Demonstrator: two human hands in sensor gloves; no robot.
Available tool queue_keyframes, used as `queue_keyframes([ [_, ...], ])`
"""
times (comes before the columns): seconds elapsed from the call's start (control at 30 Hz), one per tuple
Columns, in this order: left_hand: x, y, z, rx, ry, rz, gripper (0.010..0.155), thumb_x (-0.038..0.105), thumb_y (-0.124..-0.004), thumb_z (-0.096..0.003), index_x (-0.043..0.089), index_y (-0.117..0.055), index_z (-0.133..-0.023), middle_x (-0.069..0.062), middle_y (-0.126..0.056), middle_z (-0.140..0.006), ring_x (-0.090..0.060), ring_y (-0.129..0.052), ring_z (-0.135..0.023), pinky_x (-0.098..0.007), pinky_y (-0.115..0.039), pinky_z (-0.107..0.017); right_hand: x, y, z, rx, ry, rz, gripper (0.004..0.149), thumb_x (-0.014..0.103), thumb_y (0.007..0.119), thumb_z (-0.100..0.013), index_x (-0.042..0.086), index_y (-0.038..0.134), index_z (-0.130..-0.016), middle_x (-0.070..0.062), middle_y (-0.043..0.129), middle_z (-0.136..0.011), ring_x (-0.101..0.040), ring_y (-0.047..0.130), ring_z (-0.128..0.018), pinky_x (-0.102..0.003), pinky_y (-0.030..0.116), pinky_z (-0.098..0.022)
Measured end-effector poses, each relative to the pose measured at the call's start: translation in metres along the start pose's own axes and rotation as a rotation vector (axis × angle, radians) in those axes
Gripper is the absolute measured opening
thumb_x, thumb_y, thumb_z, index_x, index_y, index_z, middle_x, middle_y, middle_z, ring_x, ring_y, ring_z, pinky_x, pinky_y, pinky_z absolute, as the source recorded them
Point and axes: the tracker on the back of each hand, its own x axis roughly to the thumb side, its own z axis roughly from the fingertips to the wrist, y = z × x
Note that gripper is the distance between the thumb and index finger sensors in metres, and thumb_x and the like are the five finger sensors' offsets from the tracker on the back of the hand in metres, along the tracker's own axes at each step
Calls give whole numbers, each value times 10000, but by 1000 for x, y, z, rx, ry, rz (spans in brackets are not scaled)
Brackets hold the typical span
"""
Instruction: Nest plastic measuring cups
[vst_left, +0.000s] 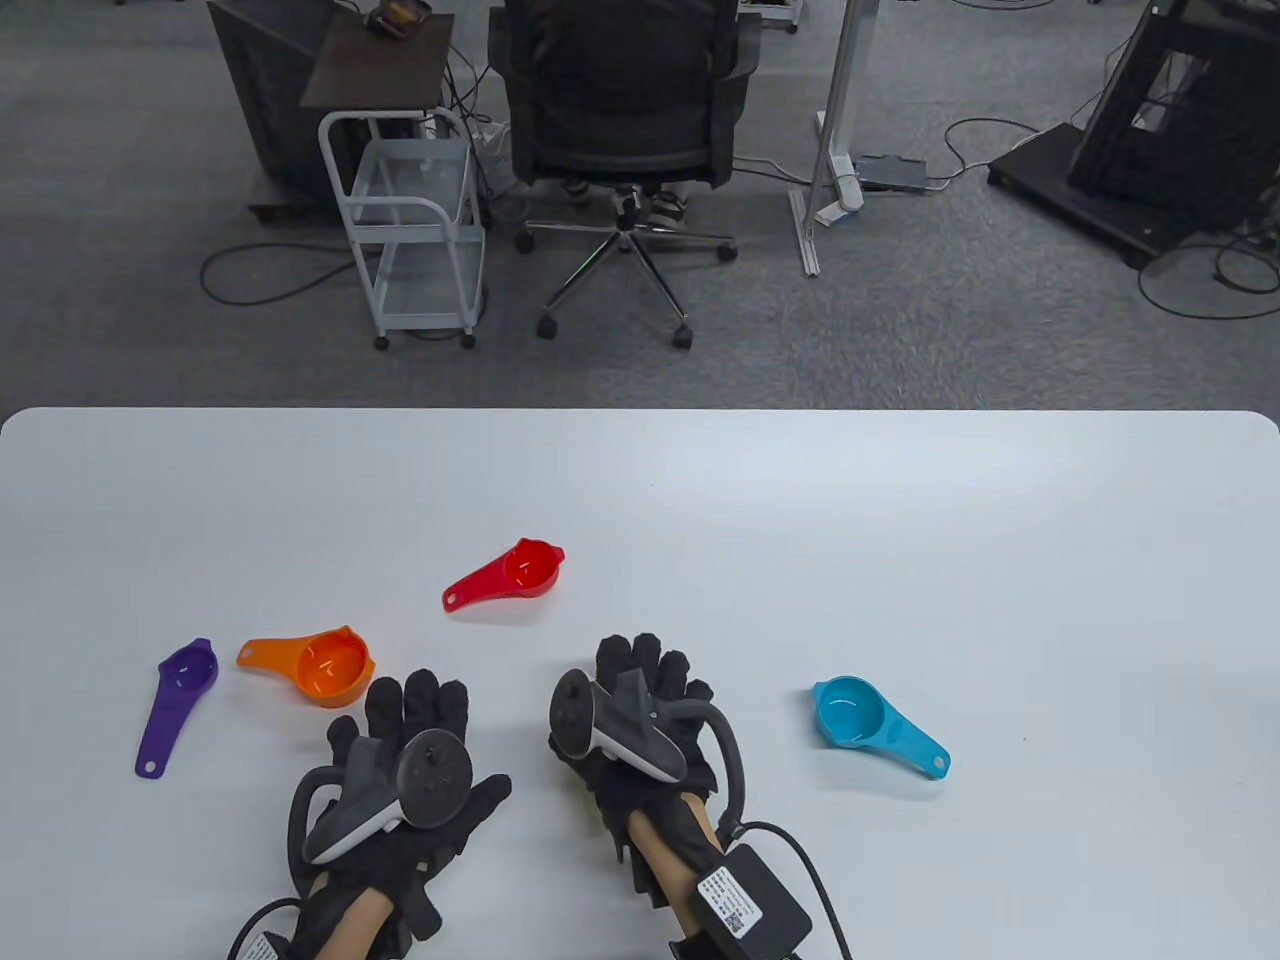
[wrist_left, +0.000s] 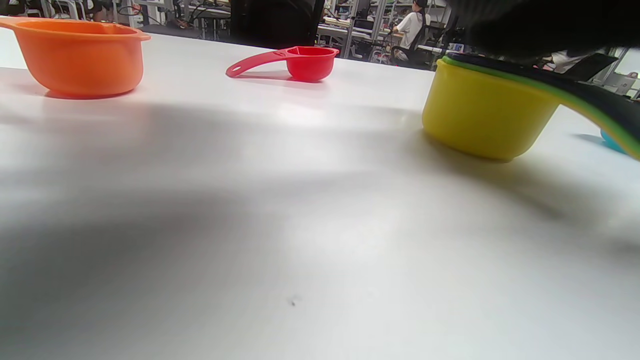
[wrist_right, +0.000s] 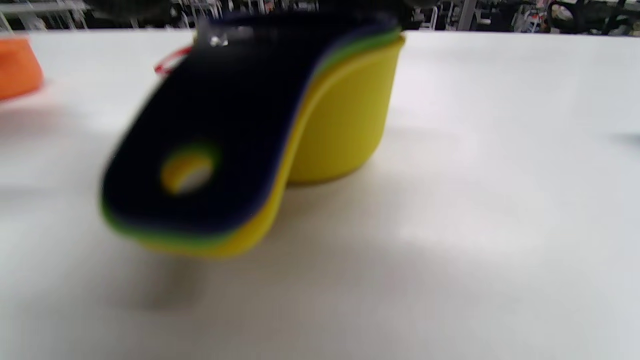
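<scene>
A part-built nest, yellow cup (wrist_left: 482, 117) outermost, is being covered by the right hand (vst_left: 640, 720) near the bench's (vst_left: 640, 480) near edge; its grip cannot be told. The left hand (vst_left: 405, 775) is lying flat and released. The orange cup (vst_left: 330, 668) is judged next, calling for a grasp.

black office chair (vst_left: 622, 95) | white wire cart (vst_left: 412, 225) beside it | grey carpet (vst_left: 950, 300) | floor cables (vst_left: 1215, 285)

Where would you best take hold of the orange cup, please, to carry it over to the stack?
Probably by its flat handle, which juts away from the left hand. The orange cup sits upright and open, with bare table around the handle, so a pinch from above looks easiest.
</scene>
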Motion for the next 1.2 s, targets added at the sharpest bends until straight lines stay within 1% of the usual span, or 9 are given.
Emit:
queue_keyframes([
  [0.2, -6, 0, 0, 4, 10, 11, 928, 660, -531, -543, 110, -112, -1161, -260, -89, -1208, -601, -44, -1020, -786, -100, -605, -49, -20, 24, -80, -53, -64, 931, 609, 518, -554, 38, 99, -1159, -387, 100, -1182, -645, 175, -1019, -799, 252, -682],
  [0.43, -14, 6, -1, 46, 22, -10, 921, 656, -539, -542, 122, -117, -1163, -246, -89, -1210, -589, -61, -1038, -786, -127, -634, -112, 7, 40, -90, -23, -79, 922, 619, 513, -547, 69, 99, -1161, -374, 86, -1187, -636, 113, -1011, -804, 215, -679],
  [0.53, -24, 14, 1, 78, 30, -33, 915, 657, -547, -541, 133, -132, -1167, -235, -104, -1216, -589, -111, -1063, -788, -186, -670, -120, 14, 42, 0, -2, -88, 959, 646, 487, -523, 71, 35, -1142, -391, 15, -1165, -642, 51, -986, -805, 184, -676],
  [0.67, -46, 35, -4, 182, 116, 38, 880, 660, -569, -538, 215, -173, -1186, -152, -136, -1258, -543, -182, -1142, -786, -222, -734, -121, 11, 45, -49, -3, -75, 964, 654, 481, -513, 79, 29, -1141, -379, 5, -1168, -634, 45, -991, -804, 177, -679],
  [0.77, -71, 48, -27, 261, 162, -55, 831, 632, -585, -547, 222, -250, -1187, -145, -226, -1259, -555, -306, -1140, -785, -299, -734, -122, 13, 44, -26, 0, -80, 966, 655, 481, -513, 78, 25, -1140, -375, 2, -1169, -629, 42, -994, -802, 175, -682],
  [0.83, -86, 49, -45, 172, 176, -114, 820, 635, -616, -540, 276, -257, -1183, -111, -199, -1259, -561, -278, -1141, -787, -287, -734, -124, 15, 43, -5, 1, -85, 966, 652, 481, -516, 72, 20, -1136, -388, -5, -1159, -637, 42, -987, -802, 177, -679],
  [1.0, -113, 33, -86, -196, 90, -118, 825, 583, -750, -538, 455, -171, -1111, -53, -7, -1189, -593, -145, -1082, -779, -276, -723, -132, 16, 44, -9, 8, -101, 958, 648, 483, -520, 79, 19, -1135, -394, -5, -1155, -640, 56, -989, -804, 183, -678],
  [1.13, -121, 22, -96, -343, 167, -152, 812, 437, -801, -564, 467, -185, -1092, -30, -60, -1197, -540, -247, -1128, -747, -326, -750, -135, 18, 40, 31, 22, -113, 963, 646, 486, -522, 70, 12, -1131, -395, -11, -1151, -638, 52, -990, -803, 179, -678],
  [1.2, -111, 20, -97, -283, 161, -236, 805, 324, -783, -573, 430, -175, -1090, -75, -97, -1213, -553, -318, -1103, -678, -391, -761, -135, 19, 38, 44, 34, -109, 968, 646, 486, -523, 62, 4, -1128, -394, -16, -1151, -637, 49, -990, -802, 175, -679],
])
